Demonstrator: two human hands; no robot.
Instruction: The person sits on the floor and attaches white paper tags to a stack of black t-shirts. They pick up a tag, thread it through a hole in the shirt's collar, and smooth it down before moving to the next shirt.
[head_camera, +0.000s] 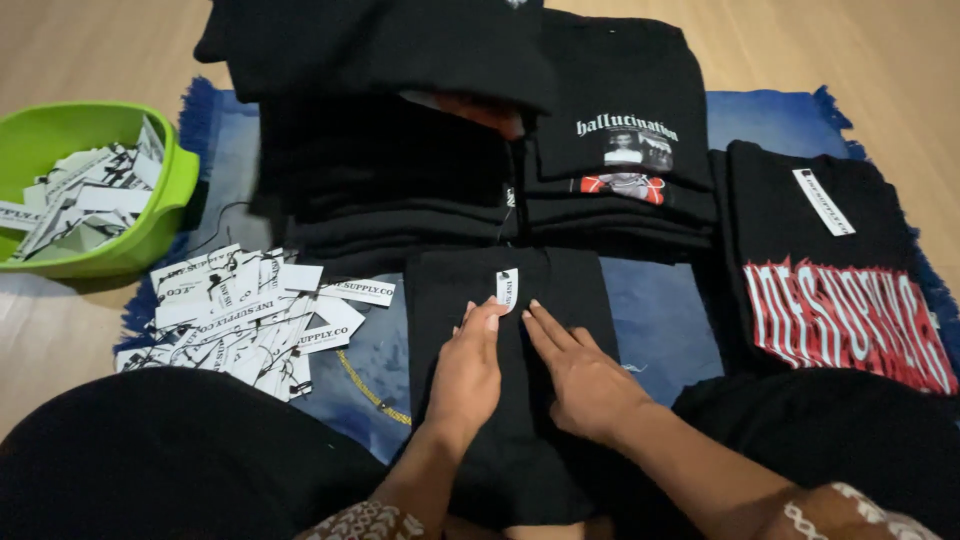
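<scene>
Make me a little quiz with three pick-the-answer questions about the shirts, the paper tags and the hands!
1. Where does the green tub sit?
A. top right
B. far left on the floor
C. on the shirt stacks

2. What colour is the big print on the folded shirt at the right?
A. red and white
B. yellow
C. green

3. What are the left hand and right hand doing?
A. lifted in the air
B. holding scissors
C. lying flat on a folded black shirt

Answers:
1 B, the tub of paper tags stands at the left edge beside the blue mat.
2 A, the letters show red with white edges.
3 C, both palms press the shirt just below its small white label.
</scene>
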